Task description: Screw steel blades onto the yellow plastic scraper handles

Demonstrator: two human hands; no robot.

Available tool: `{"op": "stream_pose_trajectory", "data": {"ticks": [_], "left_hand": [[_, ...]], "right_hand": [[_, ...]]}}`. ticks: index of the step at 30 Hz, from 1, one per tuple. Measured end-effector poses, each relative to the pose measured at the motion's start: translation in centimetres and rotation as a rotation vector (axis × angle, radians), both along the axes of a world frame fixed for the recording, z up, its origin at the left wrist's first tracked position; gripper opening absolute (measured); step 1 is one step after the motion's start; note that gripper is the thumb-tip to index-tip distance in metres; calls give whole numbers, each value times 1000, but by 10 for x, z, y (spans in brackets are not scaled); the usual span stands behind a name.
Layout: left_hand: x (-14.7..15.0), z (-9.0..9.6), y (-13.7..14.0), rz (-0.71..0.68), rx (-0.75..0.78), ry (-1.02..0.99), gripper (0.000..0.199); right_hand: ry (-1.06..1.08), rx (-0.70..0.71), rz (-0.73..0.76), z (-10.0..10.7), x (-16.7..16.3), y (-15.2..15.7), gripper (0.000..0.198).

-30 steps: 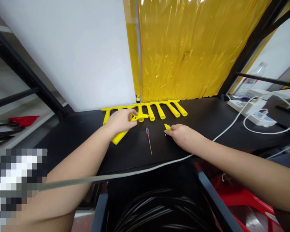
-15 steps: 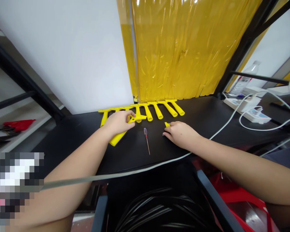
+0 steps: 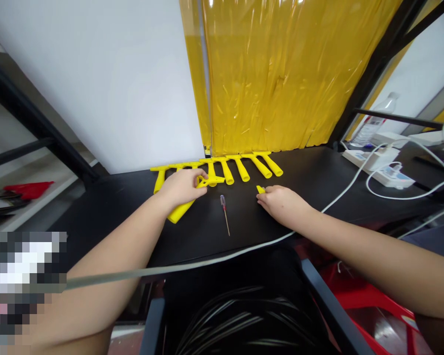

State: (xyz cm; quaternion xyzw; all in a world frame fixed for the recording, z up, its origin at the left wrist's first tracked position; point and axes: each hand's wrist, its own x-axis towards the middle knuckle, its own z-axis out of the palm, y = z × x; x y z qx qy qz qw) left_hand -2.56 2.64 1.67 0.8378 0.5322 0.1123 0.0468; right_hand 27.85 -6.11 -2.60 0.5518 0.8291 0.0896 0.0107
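Note:
My left hand [image 3: 185, 188] is closed around a yellow plastic piece with a tube-like handle [image 3: 180, 212]; its narrow end sticks out to the right past my fingers. My right hand [image 3: 281, 203] pinches a small yellow part [image 3: 260, 189], mostly hidden by the fingers. Between the hands a screwdriver [image 3: 224, 207] with a clear and red handle lies on the black table [image 3: 203, 239], its shaft pointing toward me. Behind, along the back edge, several similar yellow handled pieces [image 3: 244, 170] lie in a row; my left hand covers some of them.
A white cable [image 3: 240, 254] runs across the front table edge. On the right lie a white power strip [image 3: 381, 170] with plugs and a clear bottle [image 3: 375, 121]. A yellow plastic curtain [image 3: 274, 79] and a white panel [image 3: 114, 84] rise behind the table.
My right hand has shifted slightly to the right with the small yellow part. My left hand and the yellow piece in it have stayed almost still.

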Motion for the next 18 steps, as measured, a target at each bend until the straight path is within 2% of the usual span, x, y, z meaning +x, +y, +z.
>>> {"op": "stream_pose_trajectory", "data": {"ticks": [11,14,18], "left_hand": [[1,0,-1,6,-17,8,43],[0,0,0,11,-17,6,44],[-1,0,1,19,-15,3,45]], "right_hand": [[-79,13,-136,-4,64,9,37],[-112,-2,-209,-5,87,22,37],[-147,-44,-305,-4,117,55,37]]}}
